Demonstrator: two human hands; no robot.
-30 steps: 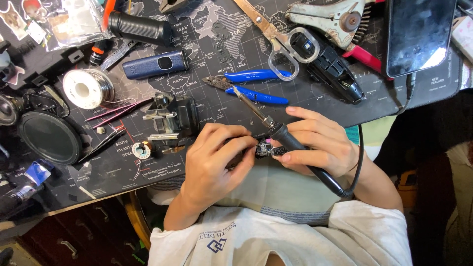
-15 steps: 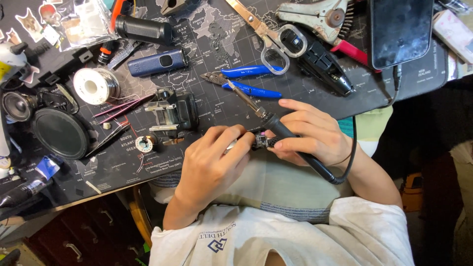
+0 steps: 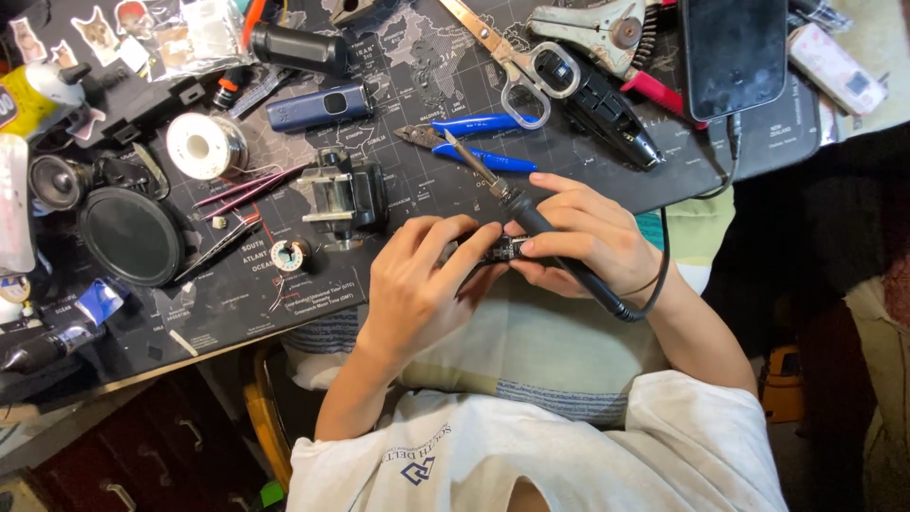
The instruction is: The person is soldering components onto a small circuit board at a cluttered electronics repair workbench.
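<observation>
Black map-printed mat [image 3: 398, 57] covers the bench. Near its front edge both hands meet: the left hand [image 3: 417, 284] and right hand [image 3: 588, 237] together pinch a small dark circuit board [image 3: 502, 249] between their fingertips, while the right hand also grips a corded soldering iron [image 3: 526, 213], tip pointing toward blue-handled cutters [image 3: 474, 142].

one head view, looking steeply down, close over cluttered desk mat [image 3: 398, 57]

A solder spool [image 3: 206, 146] sat at upper left, above a round black lid [image 3: 131, 235]. Blue-handled cutters [image 3: 469, 140] and scissors [image 3: 512, 63] lay at top centre. A dark phone [image 3: 734, 53] rested at upper right.
</observation>
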